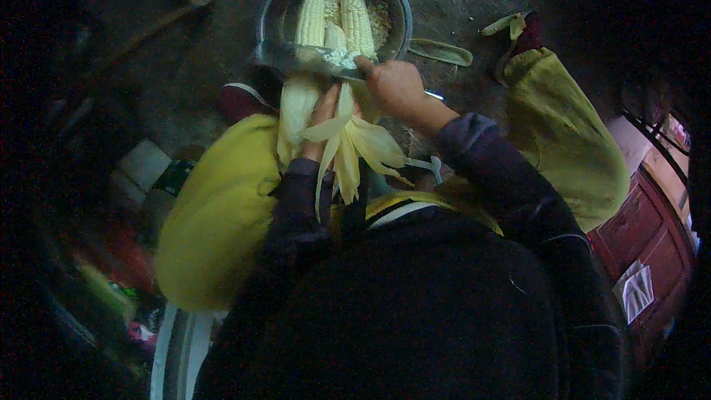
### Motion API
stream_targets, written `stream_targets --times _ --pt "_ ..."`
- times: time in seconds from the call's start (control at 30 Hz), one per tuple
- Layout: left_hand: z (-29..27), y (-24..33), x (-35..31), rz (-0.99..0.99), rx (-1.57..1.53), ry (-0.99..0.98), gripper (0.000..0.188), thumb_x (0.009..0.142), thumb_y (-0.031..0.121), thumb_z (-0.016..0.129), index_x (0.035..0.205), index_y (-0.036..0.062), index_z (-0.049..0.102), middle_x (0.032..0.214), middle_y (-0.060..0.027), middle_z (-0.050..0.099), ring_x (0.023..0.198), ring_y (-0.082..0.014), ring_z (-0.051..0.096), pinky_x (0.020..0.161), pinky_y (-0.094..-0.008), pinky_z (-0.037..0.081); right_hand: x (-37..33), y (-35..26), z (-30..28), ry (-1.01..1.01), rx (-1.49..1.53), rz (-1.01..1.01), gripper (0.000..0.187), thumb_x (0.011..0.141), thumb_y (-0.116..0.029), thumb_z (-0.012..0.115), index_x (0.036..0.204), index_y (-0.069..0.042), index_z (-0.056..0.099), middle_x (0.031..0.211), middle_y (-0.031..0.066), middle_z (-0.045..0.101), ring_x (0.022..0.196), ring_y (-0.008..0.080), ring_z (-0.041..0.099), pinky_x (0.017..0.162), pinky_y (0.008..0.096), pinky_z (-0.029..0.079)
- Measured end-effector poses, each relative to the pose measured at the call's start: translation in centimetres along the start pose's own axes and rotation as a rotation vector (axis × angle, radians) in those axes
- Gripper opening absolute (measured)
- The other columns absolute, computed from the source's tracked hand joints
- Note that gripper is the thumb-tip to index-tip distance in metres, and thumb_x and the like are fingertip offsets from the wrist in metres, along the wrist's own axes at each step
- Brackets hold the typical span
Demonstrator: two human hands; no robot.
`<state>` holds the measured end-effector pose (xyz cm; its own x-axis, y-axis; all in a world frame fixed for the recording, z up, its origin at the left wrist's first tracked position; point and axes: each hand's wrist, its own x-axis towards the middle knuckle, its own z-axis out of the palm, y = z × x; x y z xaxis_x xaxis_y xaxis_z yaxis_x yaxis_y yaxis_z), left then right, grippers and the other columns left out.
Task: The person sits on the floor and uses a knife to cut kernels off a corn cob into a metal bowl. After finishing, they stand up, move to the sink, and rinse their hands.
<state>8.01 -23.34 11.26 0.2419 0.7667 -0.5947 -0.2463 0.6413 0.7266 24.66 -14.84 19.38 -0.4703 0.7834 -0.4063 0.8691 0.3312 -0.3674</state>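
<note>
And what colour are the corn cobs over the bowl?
The corn cobs are pale yellow, best seen in the head view.

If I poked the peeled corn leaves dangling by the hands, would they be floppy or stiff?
Probably floppy: the peeled leaves splay apart and bend in different directions. They're likely light for their size, since they look thin and flat. They might tear lengthwise, as they're already split into narrow strips.
</note>
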Motion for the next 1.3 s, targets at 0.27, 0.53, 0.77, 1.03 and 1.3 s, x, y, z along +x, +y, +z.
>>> stream_targets --times 0.27,0.53,0.77,1.03,1.3 --pt "2.2 2.2 1.7 -0.254 -0.501 -0.093 0.047 0.085 0.051 0.038 0.066 0.0083 0.048 0.057 -0.0036 0.046 0.051 -0.0142 0.045 0.047 -0.0251 0.037 4.3 2.0 2.0 -0.006 0.075 -0.076 0.04 0.068 -0.018 0.056 0.107 -0.012 0.047 0.063 0.0148 0.058 0.059 0.0328 0.058 0.051 0.0426 0.044" --pt "3.5 4.4 3.2 -0.378 -0.576 0.344 0.051 0.088 0.046 0.034 0.11 0.0032 0.048 0.098 -0.0076 0.053 0.089 -0.0202 0.05 0.078 -0.0283 0.041 4.8 3.1 2.8 0.048 0.15 -0.096 0.033 0.068 -0.02 0.056 0.099 -0.009 0.051 0.063 0.0156 0.057 0.059 0.0346 0.057 0.051 0.0439 0.044" --pt "0.3 2.4 3.6 -0.199 -0.525 0.313 0.05 0.088 0.042 0.035 0.113 0.0008 0.045 0.104 -0.0087 0.051 0.092 -0.0217 0.048 0.082 -0.0303 0.039 -2.3 2.5 0.3 0.045 0.18 -0.046 0.022 0.074 -0.019 0.051 0.094 -0.008 0.051 0.059 0.0153 0.056 0.052 0.035 0.055 0.046 0.0448 0.042" --pt "2.4 3.5 3.7 -0.131 -0.459 0.307 0.048 0.088 0.041 0.035 0.113 0.0008 0.046 0.104 -0.0085 0.051 0.092 -0.0213 0.047 0.082 -0.0305 0.039 -7.1 2.5 -0.7 0.049 0.02 -0.057 0.038 0.076 -0.015 0.048 0.112 -0.006 0.042 0.061 0.0141 0.057 0.052 0.0316 0.056 0.045 0.0424 0.041" --pt "3.7 3.5 5.2 -0.081 -0.399 0.346 0.047 0.088 0.04 0.035 0.112 0.0008 0.046 0.104 -0.0083 0.051 0.092 -0.0209 0.047 0.082 -0.0307 0.039 -7.0 1.6 -1.2 0.1 0.013 -0.031 0.04 0.077 -0.017 0.047 0.115 -0.007 0.04 0.063 0.0145 0.058 0.053 0.0315 0.057 0.046 0.0421 0.042"
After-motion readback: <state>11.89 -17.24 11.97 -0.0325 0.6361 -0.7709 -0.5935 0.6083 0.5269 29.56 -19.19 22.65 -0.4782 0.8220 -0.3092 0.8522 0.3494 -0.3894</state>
